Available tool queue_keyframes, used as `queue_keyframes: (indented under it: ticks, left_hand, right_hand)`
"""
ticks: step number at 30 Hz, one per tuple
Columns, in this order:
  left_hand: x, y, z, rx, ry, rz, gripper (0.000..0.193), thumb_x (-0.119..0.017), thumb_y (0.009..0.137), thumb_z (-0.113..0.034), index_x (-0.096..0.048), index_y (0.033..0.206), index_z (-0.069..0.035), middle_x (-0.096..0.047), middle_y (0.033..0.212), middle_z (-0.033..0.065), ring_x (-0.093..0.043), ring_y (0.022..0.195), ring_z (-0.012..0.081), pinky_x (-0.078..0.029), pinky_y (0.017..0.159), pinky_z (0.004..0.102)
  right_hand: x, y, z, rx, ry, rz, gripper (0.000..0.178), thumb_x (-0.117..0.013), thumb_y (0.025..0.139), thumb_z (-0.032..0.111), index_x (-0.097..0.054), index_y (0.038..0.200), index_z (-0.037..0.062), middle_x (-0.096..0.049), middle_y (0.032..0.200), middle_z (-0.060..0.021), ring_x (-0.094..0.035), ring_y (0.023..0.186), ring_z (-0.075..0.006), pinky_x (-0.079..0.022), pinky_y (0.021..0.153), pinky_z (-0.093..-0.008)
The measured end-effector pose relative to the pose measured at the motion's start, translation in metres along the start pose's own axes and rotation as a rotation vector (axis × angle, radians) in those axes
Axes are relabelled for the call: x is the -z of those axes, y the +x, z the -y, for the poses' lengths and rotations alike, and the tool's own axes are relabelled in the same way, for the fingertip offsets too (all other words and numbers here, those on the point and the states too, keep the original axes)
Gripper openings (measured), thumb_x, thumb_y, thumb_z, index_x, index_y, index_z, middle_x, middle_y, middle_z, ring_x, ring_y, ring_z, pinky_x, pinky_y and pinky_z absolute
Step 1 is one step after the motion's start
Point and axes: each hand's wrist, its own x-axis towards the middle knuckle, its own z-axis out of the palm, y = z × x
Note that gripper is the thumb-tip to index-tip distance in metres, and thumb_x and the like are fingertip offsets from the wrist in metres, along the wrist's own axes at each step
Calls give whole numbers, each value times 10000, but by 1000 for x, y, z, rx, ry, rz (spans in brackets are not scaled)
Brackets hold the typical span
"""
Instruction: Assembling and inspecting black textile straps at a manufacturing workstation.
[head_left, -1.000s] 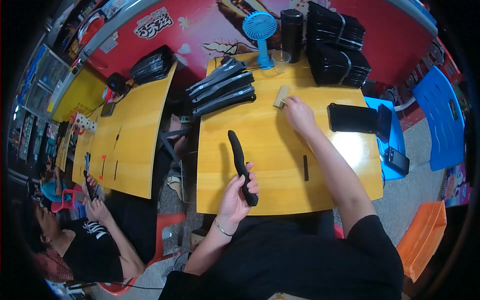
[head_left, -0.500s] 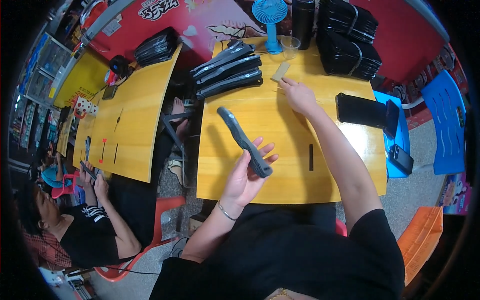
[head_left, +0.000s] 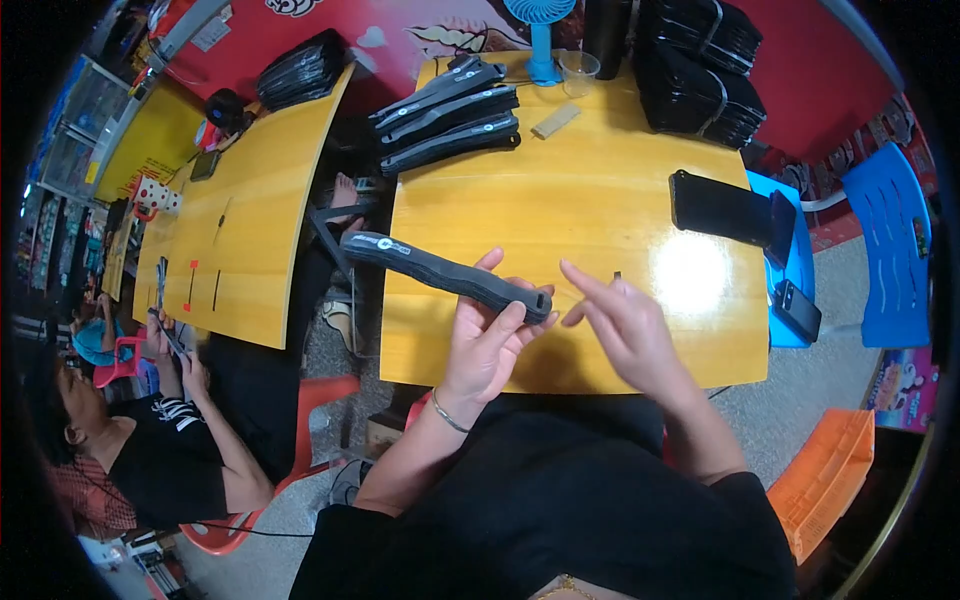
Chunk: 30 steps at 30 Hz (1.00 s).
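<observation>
- Left hand (head_left: 487, 345) grips one end of a long black case (head_left: 445, 271), holding it up over the near edge of the table (head_left: 560, 200) so its far end juts out past the table's left side.
- Right hand (head_left: 625, 325) hangs open just right of the gripped end, fingers spread, holding nothing.
- Matching cases (head_left: 448, 115) lie stacked at the table's far left corner, with black stacks (head_left: 700, 55) at the far right.
- A fan (head_left: 540, 30) and cup (head_left: 578, 70) stand at the table's far edge.

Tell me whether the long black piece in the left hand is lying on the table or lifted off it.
Lifted. The left hand grips one end of the long black piece, whose far end juts past the table edge.
</observation>
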Motion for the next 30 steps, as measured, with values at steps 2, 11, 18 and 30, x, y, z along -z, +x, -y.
queue_keyframes:
  ticks: [2,11,18,30]
  left_hand:
    - [-2,1,6,-96,97,1,560,-545,889,28,-298,1371,-112,-562,1105,93,-536,1144,302,-504,927,418]
    - [-2,-2,18,-231,243,-44,499,-580,871,27,-358,1313,-35,-592,1087,136,-552,1132,308,-481,953,397]
    - [-5,-3,20,-281,283,-46,493,-580,864,46,-364,1304,-12,-593,1087,127,-554,1129,302,-462,967,380]
    - [-3,-6,22,-506,673,-52,432,-600,824,100,-422,1200,-16,-563,1102,139,-553,1133,281,-472,940,348]
  right_hand:
    - [-8,-16,9,-23,14,-16,423,-518,889,75,-499,1310,116,-668,784,-81,-631,693,-273,-482,660,-369]
    - [-29,-30,15,-143,222,-128,388,-502,860,-68,-529,1230,42,-675,878,-146,-684,787,-217,-503,650,-268]
    - [-30,-31,16,-94,223,-142,419,-496,835,-106,-555,1221,44,-648,1029,-180,-688,829,-222,-530,684,-287]
    - [-32,-32,18,-80,143,-203,424,-510,838,-81,-558,1230,72,-677,913,-157,-690,797,-226,-532,667,-285]
